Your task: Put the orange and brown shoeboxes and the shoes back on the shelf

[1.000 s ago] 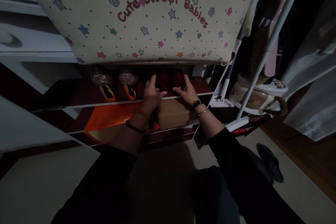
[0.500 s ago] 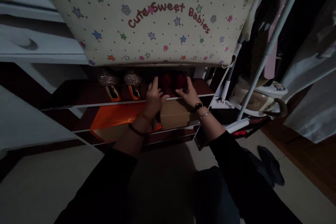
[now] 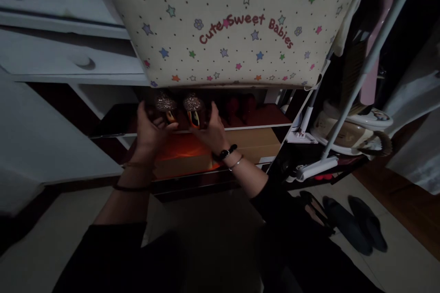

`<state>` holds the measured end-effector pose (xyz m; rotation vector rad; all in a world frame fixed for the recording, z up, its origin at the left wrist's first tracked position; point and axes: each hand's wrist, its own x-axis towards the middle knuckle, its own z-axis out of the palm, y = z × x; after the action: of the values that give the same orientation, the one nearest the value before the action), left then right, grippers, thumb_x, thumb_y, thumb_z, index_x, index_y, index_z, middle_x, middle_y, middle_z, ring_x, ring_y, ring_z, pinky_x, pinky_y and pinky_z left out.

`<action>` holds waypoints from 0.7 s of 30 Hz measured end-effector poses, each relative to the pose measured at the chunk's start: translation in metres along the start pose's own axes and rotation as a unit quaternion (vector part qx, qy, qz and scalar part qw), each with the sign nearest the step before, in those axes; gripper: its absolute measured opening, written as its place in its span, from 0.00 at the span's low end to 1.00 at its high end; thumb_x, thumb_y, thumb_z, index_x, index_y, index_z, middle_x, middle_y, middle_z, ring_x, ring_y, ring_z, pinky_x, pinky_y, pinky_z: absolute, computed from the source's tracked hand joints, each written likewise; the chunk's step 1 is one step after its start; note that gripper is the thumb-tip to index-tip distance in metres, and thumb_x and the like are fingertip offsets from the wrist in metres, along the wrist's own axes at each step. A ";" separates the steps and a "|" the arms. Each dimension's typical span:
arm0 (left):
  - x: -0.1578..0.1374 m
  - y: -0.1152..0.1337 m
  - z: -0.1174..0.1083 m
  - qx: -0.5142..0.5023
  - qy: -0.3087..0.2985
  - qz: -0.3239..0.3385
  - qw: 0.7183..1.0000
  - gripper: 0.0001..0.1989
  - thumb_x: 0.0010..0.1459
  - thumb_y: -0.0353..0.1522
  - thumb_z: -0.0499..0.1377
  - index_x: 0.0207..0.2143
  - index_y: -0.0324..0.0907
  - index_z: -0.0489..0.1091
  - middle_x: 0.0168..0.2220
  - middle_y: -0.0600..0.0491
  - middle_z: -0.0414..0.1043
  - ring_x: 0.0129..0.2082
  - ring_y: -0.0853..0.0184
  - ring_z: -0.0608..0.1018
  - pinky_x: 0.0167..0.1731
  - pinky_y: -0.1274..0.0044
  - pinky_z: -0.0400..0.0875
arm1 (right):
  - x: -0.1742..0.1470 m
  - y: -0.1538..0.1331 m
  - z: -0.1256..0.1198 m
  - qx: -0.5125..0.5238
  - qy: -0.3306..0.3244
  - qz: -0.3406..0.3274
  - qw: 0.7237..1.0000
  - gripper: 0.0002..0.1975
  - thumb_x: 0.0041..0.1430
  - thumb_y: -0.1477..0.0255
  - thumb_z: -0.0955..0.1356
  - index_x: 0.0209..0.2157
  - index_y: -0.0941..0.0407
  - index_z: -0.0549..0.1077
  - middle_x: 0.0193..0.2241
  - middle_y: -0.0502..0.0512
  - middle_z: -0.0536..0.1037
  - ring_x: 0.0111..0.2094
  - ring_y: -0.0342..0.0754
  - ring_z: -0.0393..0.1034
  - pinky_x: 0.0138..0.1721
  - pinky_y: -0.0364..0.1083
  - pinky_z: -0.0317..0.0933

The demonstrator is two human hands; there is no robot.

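Note:
A pair of glittery heeled shoes, the left shoe (image 3: pixel 166 101) and the right shoe (image 3: pixel 193 104), stands side by side on the upper shelf (image 3: pixel 266 116), heels toward me. My left hand (image 3: pixel 150 128) is at the outer side of the left shoe, fingers apart and thumb pointing right. At the outer side of the right shoe is my right hand (image 3: pixel 212 130), its fingers also spread. The dim light hides whether either hand touches a shoe. Dark red heeled shoes (image 3: pixel 239 106) stand farther right on the same shelf.
Cream star-printed cloth (image 3: pixel 237 46) hangs over the shelf from above. Below lie an orange box (image 3: pixel 182 146) and a cardboard box (image 3: pixel 257 139). A white drawer (image 3: pixel 44 50) is at left. A mop-like pole (image 3: pixel 357 78) and dark slippers (image 3: pixel 347 224) are at right.
Both hands have moved left along the shelf, from the dark red shoes to the glittery pair. The view has shifted left. The shoes appear to stand in the same places.

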<state>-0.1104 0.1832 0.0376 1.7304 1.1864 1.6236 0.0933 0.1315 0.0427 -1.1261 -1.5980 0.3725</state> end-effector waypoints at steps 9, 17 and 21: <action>0.005 0.018 0.014 -0.050 -0.016 0.006 0.999 0.53 0.47 0.28 0.72 0.72 0.46 0.52 0.70 0.43 0.63 0.68 0.50 0.69 0.67 0.55 0.67 | 0.035 0.000 0.015 -0.035 -0.019 0.033 0.999 0.41 0.56 0.70 0.78 0.65 0.55 0.57 0.53 0.63 0.76 0.56 0.60 0.74 0.59 0.57 0.69; 0.006 0.013 0.016 -0.069 -0.008 0.000 0.998 0.55 0.42 0.25 0.70 0.72 0.48 0.53 0.70 0.42 0.62 0.67 0.49 0.71 0.64 0.55 0.71 | 0.037 0.006 0.016 -0.052 -0.021 0.027 0.998 0.40 0.56 0.69 0.78 0.64 0.55 0.58 0.52 0.64 0.77 0.55 0.60 0.75 0.57 0.57 0.70; 0.005 0.011 0.017 -0.069 -0.008 0.008 0.998 0.54 0.43 0.26 0.70 0.72 0.48 0.53 0.71 0.42 0.61 0.69 0.50 0.68 0.64 0.56 0.70 | 0.037 0.004 0.014 -0.055 -0.024 0.029 0.998 0.40 0.56 0.69 0.77 0.64 0.55 0.57 0.51 0.63 0.77 0.54 0.60 0.76 0.56 0.57 0.71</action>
<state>-0.0914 0.1855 0.0461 1.6666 1.0299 1.6565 0.0842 0.1682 0.0564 -1.2577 -1.6468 0.3550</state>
